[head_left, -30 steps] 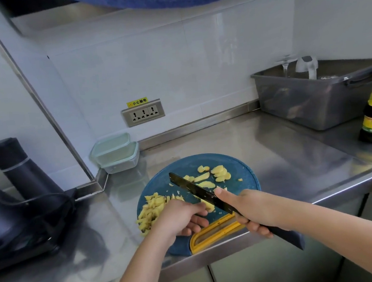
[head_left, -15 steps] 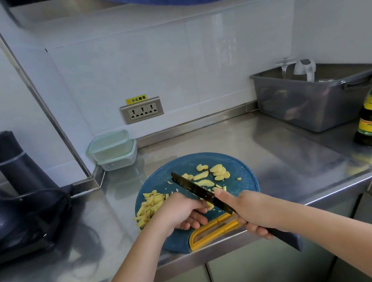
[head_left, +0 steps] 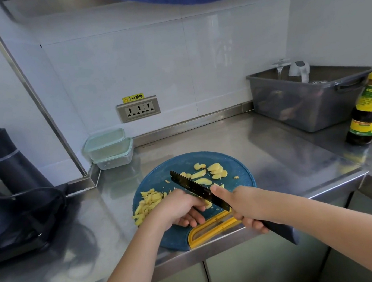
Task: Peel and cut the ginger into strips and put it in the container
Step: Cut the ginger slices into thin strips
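Hardly anything is moving since a second ago: the left hand (head_left: pixel 179 208) is sitting a touch farther onto the board than before, less of the ginger piece (head_left: pixel 208 204) is showing beside the blade, and the knife (head_left: pixel 191 186) is keeping the same slant. Nearest, the right hand (head_left: pixel 248 205) is gripping the knife, fingers curling under the dark handle and thumb lying stretched along the flat of the blade, whose tip is pointing away and to the left. The left hand is arching knuckles-up, its fingers curling together and pinning the ginger piece against the blue cutting board (head_left: pixel 238 165) right at the blade. Left of that hand a heap of cut strips (head_left: pixel 148 201) is lying on the board; beyond the blade, uncut slices (head_left: pixel 216 171) are resting near the far rim. Farther back, two stacked containers (head_left: pixel 109 148) are standing in the corner of the steel counter (head_left: pixel 225 137), well apart from the ginger, with a grey tub (head_left: pixel 306 102) and a sauce bottle (head_left: pixel 366 113) standing at the right.
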